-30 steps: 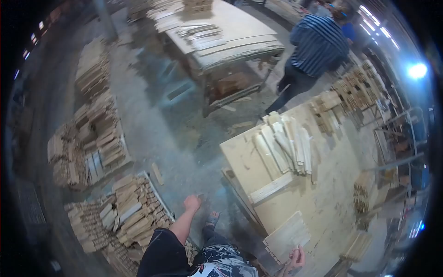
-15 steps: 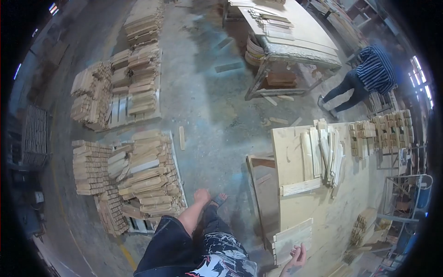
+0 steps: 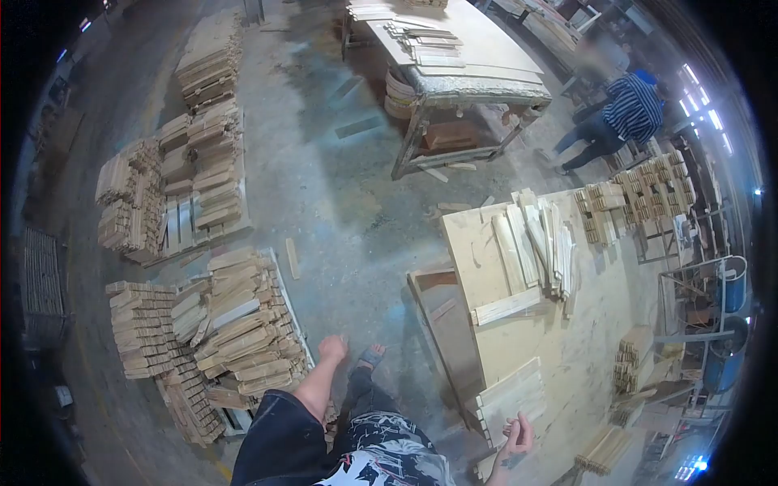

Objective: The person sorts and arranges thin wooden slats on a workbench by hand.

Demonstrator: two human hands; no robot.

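Left hand [image 3: 333, 349] balled; right hand [image 3: 519, 435] half-curled, grip unclear, beside one panel [image 3: 514, 395]. I log one floor board [image 3: 292, 257], eleven o'clock; two tables [image 3: 596, 324] obstructing one o'clock.

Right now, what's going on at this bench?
The person wearing the camera stands at a pale worktable. Their right hand is by the near end of a flat wooden panel; contact is unclear. Their left hand looks closed over the floor, nothing visible in it. Loose wood strips lie farther up the table. Beyond, a co-worker in a striped top leans forward, hands hidden.
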